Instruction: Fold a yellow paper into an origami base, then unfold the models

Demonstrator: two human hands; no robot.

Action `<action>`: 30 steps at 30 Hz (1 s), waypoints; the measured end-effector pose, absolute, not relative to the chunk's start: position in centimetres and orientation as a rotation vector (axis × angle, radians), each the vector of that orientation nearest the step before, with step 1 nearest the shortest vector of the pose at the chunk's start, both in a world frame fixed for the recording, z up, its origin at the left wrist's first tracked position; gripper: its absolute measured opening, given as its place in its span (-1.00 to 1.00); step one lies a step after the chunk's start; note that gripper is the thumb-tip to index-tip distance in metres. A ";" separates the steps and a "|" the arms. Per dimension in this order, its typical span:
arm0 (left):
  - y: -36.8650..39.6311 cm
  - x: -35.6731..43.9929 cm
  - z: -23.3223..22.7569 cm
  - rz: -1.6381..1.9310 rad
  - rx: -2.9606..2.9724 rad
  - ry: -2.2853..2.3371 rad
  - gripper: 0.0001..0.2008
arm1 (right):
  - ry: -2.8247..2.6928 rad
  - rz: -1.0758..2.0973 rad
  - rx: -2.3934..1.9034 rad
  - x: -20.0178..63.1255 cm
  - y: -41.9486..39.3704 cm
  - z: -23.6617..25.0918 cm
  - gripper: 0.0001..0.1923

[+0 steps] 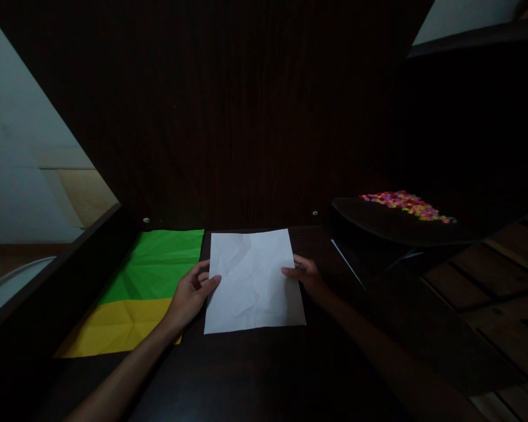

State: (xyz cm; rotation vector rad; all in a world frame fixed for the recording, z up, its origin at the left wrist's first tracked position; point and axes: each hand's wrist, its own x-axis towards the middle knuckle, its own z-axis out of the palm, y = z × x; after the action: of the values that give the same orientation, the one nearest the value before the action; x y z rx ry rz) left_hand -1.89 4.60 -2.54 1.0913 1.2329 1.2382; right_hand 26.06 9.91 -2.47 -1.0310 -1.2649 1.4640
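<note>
Near the table's (pixel 255 375) far edge, both hands, left hand (pixel 190 293) and right hand (pixel 307 276), lie unclenched, pinning the side edges of the white paper (pixel 253 281), which looks light, limp, crease-prone.

Item before you: one white paper sheet (pixel 253 281), square, creased and crumpled, lying flat on the dark tabletop at centre. Your left hand (pixel 191 296) touches its 9 o'clock edge, your right hand (pixel 307 278) its 3 o'clock edge.

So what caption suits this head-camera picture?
Both hands, left and right, hold a creased white sheet flat on a dark table.
</note>
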 end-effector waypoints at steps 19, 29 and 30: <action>2.3 0.2 -3.7 0.728 2.624 1.632 -0.41 | -1.346 1.476 -1.093 25.4 9.6 -3.3 -0.63; 2.2 0.0 -4.1 0.676 2.648 1.607 -0.37 | -1.483 1.474 -0.928 25.6 8.8 -2.1 -0.49; 2.1 0.0 -4.0 0.702 2.642 1.607 -0.38 | -1.501 1.471 -0.909 25.6 8.7 -1.9 -0.47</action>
State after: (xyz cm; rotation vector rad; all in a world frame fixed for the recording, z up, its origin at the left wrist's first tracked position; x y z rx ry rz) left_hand 0.04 2.14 -4.01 2.6424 1.6071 0.7021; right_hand 25.57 8.67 -1.95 -0.9093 -1.5007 1.4707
